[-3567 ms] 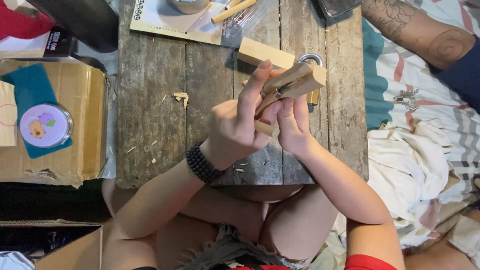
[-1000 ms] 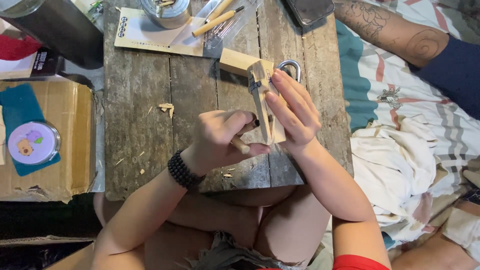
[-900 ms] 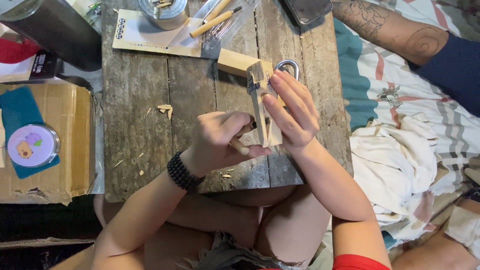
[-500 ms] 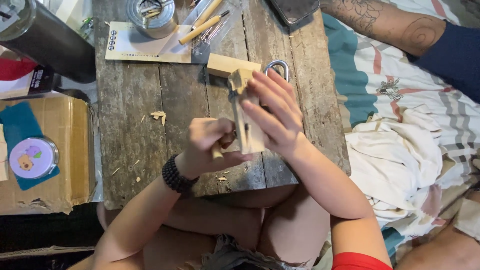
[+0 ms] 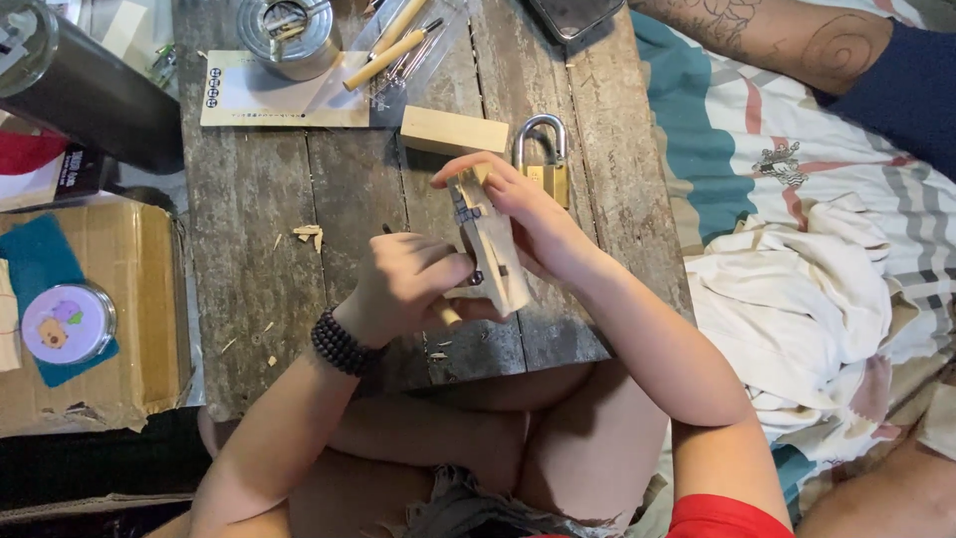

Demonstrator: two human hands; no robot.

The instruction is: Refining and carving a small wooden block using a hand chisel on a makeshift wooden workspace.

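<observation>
My right hand [image 5: 533,224] grips a pale carved wooden block [image 5: 490,244] with dark pencil marks, held upright over the weathered wooden table [image 5: 249,269]. My left hand [image 5: 403,284], with a black bead bracelet on its wrist, is closed around a small carving tool whose wooden handle end [image 5: 450,314] pokes out below the fist. The tool's tip meets the block's left side; the blade itself is hidden by my fingers.
Behind my hands lie a plain wood block [image 5: 453,131], a brass padlock [image 5: 543,164], a metal tin [image 5: 287,35] on a card and a clear pouch of carving tools [image 5: 393,50]. Wood shavings [image 5: 309,235] dot the table. A cardboard box [image 5: 95,309] stands left. Another person's tattooed arm [image 5: 797,40] rests at top right.
The view has slid, so the table sits lower in frame. My right hand turned the block from lying across to standing upright, and my left hand moved the tool against its left side.
</observation>
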